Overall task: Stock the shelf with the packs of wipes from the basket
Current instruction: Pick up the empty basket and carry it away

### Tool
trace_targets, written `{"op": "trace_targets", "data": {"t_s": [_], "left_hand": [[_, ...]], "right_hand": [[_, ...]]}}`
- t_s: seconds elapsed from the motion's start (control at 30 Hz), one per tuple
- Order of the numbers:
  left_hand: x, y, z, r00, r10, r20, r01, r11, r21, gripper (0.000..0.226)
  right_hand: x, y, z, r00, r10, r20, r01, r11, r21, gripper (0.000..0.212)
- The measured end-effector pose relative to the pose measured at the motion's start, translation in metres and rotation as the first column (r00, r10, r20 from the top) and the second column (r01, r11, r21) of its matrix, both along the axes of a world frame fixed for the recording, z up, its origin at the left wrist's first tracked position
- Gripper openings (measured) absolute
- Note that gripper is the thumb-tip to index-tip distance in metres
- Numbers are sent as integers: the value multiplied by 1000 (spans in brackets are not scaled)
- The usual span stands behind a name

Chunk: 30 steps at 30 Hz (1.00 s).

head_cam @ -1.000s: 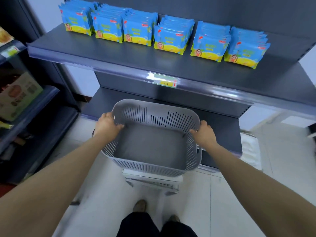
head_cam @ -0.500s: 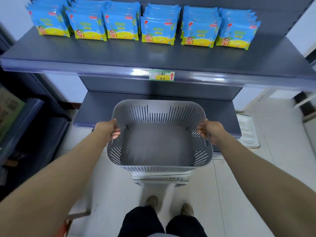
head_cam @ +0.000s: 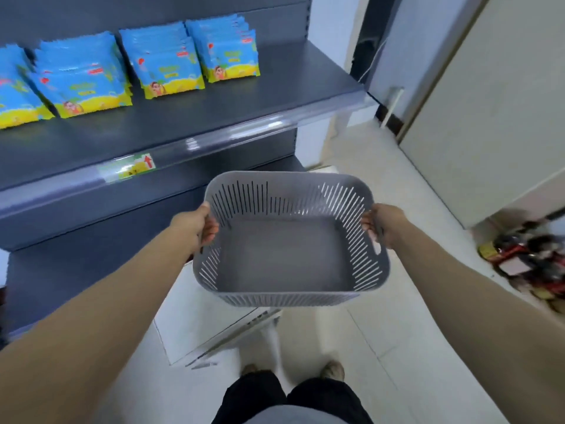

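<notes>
**Wipes on the shelf, basket held in both hands**

Blue-and-yellow packs of wipes [head_cam: 165, 65] stand in rows on the dark grey metal shelf [head_cam: 214, 108]; their print is too blurred to read. The slotted grey plastic basket [head_cam: 290, 289] holds none. The left hand [head_cam: 198, 223] and right hand [head_cam: 386, 224] grip its side rims. A green-yellow shelf label [head_cam: 130, 168] bears a red arrow.

Pale floor tiles [head_cam: 382, 166] run off to the far right, meeting a cream door [head_cam: 495, 111] and a light blue wall [head_cam: 406, 41]. A white box [head_cam: 195, 316] sits on the near floor. Blurred red and yellow clutter [head_cam: 532, 258] lies by the right wall.
</notes>
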<state>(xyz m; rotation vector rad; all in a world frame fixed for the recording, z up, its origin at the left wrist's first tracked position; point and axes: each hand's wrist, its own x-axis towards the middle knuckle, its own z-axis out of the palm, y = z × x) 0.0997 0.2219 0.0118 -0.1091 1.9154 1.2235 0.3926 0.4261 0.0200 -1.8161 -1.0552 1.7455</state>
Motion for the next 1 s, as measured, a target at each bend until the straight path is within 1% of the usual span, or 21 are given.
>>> {"op": "trace_targets", "data": {"t_s": [0.1,0.27,0.37,0.47,0.53,0.6,0.73,0.8,0.87,1.0], "left_hand": [[46,60,7,993,-118,14,118,993,7,41],[128,157,15,967,-255,14,255,967,10,41],[185,212,18,933,-360,8,360,933,27,41],[241,260,24,892,-452,16,450,891,59,40],[274,291,26,853,-520,42,516,853,78,39],[305,321,28,795,-604,59,600,797,73,40],[371,381,35,705,-709,19,705,704,83,40],[403,406,38,648,-761,22,757,647,91,40],[435,431,39,595,-803,29,798,595,96,41],[500,474,47,526,-850,9,845,524,109,41]], "right_hand": [[66,29,6,995,-100,-9,100,995,0,36],[175,74,6,969,-245,-30,246,969,3,36],[243,91,4,943,-331,-32,331,943,12,35],[303,99,8,904,-427,-35,428,902,46,30],[340,102,12,859,-511,-44,513,857,54,26],[373,104,16,812,-582,-38,583,810,57,23],[429,109,26,723,-690,-40,691,720,67,21],[454,109,29,661,-749,-46,750,658,66,21],[481,111,32,598,-799,-56,801,594,75,20],[533,118,34,494,-868,-53,868,489,83,25]]}}
